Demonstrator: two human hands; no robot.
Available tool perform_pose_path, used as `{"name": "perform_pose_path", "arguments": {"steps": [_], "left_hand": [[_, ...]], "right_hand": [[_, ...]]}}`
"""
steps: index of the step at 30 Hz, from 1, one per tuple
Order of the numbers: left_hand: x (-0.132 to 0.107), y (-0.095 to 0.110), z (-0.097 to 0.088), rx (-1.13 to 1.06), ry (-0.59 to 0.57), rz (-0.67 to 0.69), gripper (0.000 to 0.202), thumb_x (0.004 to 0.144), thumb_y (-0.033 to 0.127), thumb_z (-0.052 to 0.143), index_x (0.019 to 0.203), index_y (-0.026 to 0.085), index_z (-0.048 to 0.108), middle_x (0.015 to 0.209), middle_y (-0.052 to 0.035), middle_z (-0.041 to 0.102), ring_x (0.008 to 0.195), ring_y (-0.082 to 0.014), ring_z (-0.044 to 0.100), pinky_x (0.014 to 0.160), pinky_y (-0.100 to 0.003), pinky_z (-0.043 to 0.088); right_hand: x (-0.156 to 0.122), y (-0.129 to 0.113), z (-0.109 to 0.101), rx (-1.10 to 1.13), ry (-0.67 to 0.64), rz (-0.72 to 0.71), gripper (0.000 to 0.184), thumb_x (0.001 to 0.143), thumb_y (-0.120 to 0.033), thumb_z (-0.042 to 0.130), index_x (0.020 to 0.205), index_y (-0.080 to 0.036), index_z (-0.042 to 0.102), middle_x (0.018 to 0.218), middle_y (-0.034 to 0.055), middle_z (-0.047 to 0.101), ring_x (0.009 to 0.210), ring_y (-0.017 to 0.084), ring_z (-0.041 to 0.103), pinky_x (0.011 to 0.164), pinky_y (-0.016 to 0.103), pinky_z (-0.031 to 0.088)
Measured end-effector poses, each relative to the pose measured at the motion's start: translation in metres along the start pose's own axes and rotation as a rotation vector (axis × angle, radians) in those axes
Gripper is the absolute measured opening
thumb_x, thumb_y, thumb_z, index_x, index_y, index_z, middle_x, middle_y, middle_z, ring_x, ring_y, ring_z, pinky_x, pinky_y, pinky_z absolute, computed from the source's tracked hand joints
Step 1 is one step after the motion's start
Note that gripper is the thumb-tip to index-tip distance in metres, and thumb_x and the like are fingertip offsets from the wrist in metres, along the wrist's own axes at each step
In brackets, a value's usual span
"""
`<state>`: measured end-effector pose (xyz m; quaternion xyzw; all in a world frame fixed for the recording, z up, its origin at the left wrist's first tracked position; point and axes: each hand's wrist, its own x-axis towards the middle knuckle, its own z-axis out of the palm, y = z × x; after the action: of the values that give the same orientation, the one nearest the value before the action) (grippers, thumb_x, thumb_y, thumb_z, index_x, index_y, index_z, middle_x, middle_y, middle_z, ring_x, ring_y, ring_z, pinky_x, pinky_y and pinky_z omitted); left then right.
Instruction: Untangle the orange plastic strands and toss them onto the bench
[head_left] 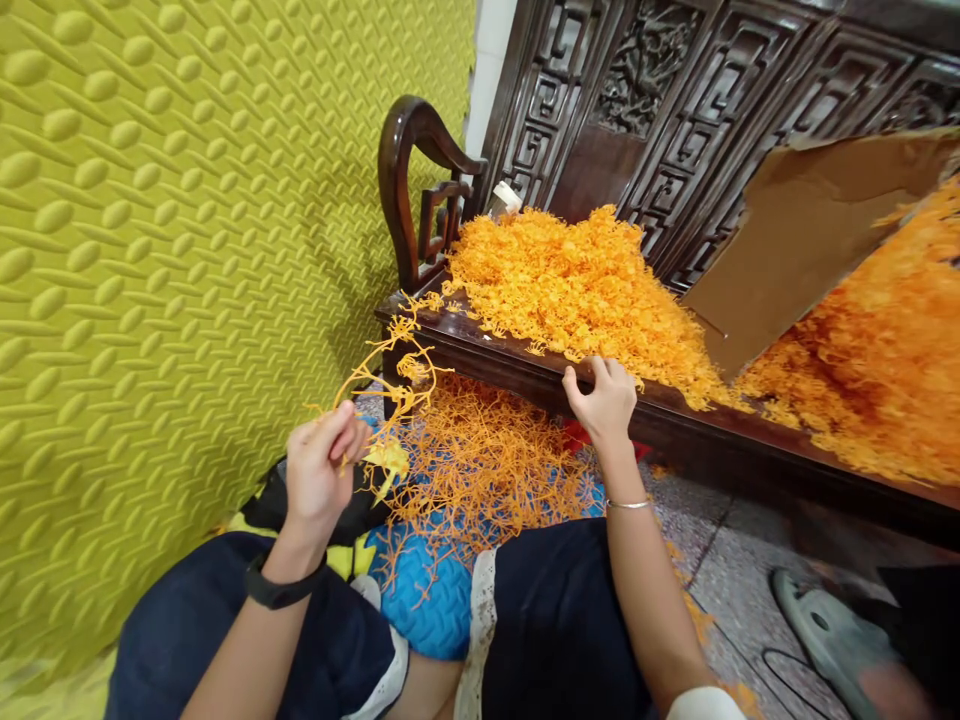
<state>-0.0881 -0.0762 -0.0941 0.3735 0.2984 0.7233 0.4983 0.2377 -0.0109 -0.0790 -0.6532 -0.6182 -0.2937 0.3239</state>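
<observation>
My left hand (322, 465) is closed around a branching orange plastic sprue (405, 395), whose thin stems spread up and to the right. A yellowish clump hangs just below the stems, beside the fingers. My right hand (606, 400) is at the front edge of the dark wooden bench (487, 350), thumb apart from the bent fingers. Its fingertips are partly hidden, and I see nothing held in them. Right behind it lies a heap of small orange plastic pieces (570, 280). Many bare orange stems (487, 460) lie in a loose tangle below the bench, over my lap side.
A blue padded sheet (427, 600) lies under the stems. Brown cardboard (795, 220) leans on the bench at right, beside another orange heap (892, 330). A yellow textured wall (187, 250) stands close on the left. At lower right is a person's foot in a grey-green slipper (825, 625).
</observation>
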Motion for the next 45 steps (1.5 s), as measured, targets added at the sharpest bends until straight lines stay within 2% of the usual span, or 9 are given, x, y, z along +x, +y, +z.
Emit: {"name": "perform_pose_path", "arguments": {"steps": [6, 11, 16, 24, 32, 34, 37, 40, 45], "left_hand": [[-0.002, -0.002, 0.002, -0.003, 0.004, 0.001, 0.057, 0.072, 0.035, 0.070, 0.035, 0.017, 0.029, 0.033, 0.0068, 0.024, 0.034, -0.0036, 0.026, 0.040, -0.023, 0.021], [-0.001, 0.001, 0.001, -0.018, 0.012, 0.019, 0.059, 0.070, 0.036, 0.070, 0.035, 0.016, 0.028, 0.033, 0.0069, 0.024, 0.033, -0.0033, 0.025, 0.039, -0.023, 0.021], [-0.001, 0.002, 0.002, -0.016, 0.010, 0.037, 0.060, 0.071, 0.034, 0.070, 0.035, 0.016, 0.026, 0.032, 0.0067, 0.024, 0.032, -0.0032, 0.025, 0.039, -0.023, 0.022], [-0.001, 0.004, 0.002, -0.015, 0.008, 0.063, 0.059, 0.073, 0.036, 0.068, 0.035, 0.017, 0.026, 0.033, 0.0065, 0.023, 0.033, -0.0036, 0.023, 0.039, -0.023, 0.021], [-0.001, 0.007, 0.000, -0.024, 0.035, 0.082, 0.058, 0.074, 0.036, 0.067, 0.037, 0.017, 0.027, 0.034, 0.0067, 0.024, 0.034, -0.0042, 0.024, 0.041, -0.023, 0.023], [-0.001, 0.007, 0.000, -0.020, 0.027, 0.085, 0.059, 0.075, 0.037, 0.067, 0.037, 0.017, 0.026, 0.034, 0.0068, 0.023, 0.034, -0.0041, 0.024, 0.041, -0.023, 0.023], [-0.002, 0.007, 0.000, -0.022, 0.019, 0.076, 0.060, 0.074, 0.038, 0.068, 0.037, 0.017, 0.026, 0.034, 0.0068, 0.023, 0.034, -0.0037, 0.024, 0.041, -0.022, 0.023], [-0.002, 0.007, 0.000, -0.033, 0.029, 0.069, 0.060, 0.074, 0.037, 0.068, 0.037, 0.016, 0.026, 0.034, 0.0068, 0.023, 0.034, -0.0036, 0.024, 0.041, -0.022, 0.021], [-0.002, 0.008, 0.000, -0.044, 0.041, 0.077, 0.058, 0.074, 0.034, 0.068, 0.037, 0.017, 0.027, 0.034, 0.0070, 0.023, 0.034, -0.0035, 0.024, 0.042, -0.023, 0.022]], "right_hand": [[0.007, 0.018, 0.010, -0.013, -0.114, 0.037, 0.049, 0.085, -0.058, 0.043, 0.102, -0.019, 0.067, 0.093, 0.0110, 0.059, 0.091, 0.026, 0.052, 0.083, 0.038, 0.039], [0.034, 0.023, 0.015, -0.056, -0.337, 0.063, 0.067, 0.080, -0.073, 0.037, 0.112, -0.021, 0.064, 0.102, 0.0137, 0.055, 0.099, 0.031, 0.051, 0.087, 0.043, 0.038], [0.060, 0.031, 0.029, -0.101, -0.522, 0.050, 0.078, 0.077, -0.079, 0.031, 0.120, -0.020, 0.057, 0.113, 0.0171, 0.053, 0.105, 0.035, 0.050, 0.089, 0.048, 0.038], [0.097, 0.048, 0.046, -0.011, -0.683, 0.136, 0.088, 0.074, -0.083, 0.029, 0.126, -0.016, 0.052, 0.122, 0.0232, 0.052, 0.113, 0.039, 0.048, 0.091, 0.050, 0.038], [0.102, 0.052, 0.054, 0.029, -0.742, 0.109, 0.095, 0.068, -0.086, 0.035, 0.130, -0.014, 0.049, 0.130, 0.0259, 0.048, 0.118, 0.041, 0.045, 0.091, 0.052, 0.038], [0.103, 0.054, 0.051, 0.051, -0.750, 0.074, 0.091, 0.070, -0.084, 0.036, 0.126, -0.014, 0.051, 0.124, 0.0231, 0.054, 0.113, 0.037, 0.051, 0.090, 0.047, 0.040], [0.106, 0.056, 0.043, 0.073, -0.753, 0.039, 0.080, 0.073, -0.081, 0.037, 0.110, -0.014, 0.059, 0.105, 0.0178, 0.064, 0.096, 0.031, 0.059, 0.084, 0.041, 0.044], [0.112, 0.059, 0.032, 0.076, -0.731, 0.035, 0.074, 0.074, -0.080, 0.037, 0.097, -0.015, 0.062, 0.090, 0.0141, 0.066, 0.086, 0.029, 0.060, 0.078, 0.039, 0.044], [0.120, 0.069, 0.022, 0.209, -0.739, 0.092, 0.063, 0.072, -0.074, 0.051, 0.093, -0.016, 0.066, 0.075, 0.0087, 0.067, 0.077, 0.025, 0.061, 0.073, 0.035, 0.046]]}}
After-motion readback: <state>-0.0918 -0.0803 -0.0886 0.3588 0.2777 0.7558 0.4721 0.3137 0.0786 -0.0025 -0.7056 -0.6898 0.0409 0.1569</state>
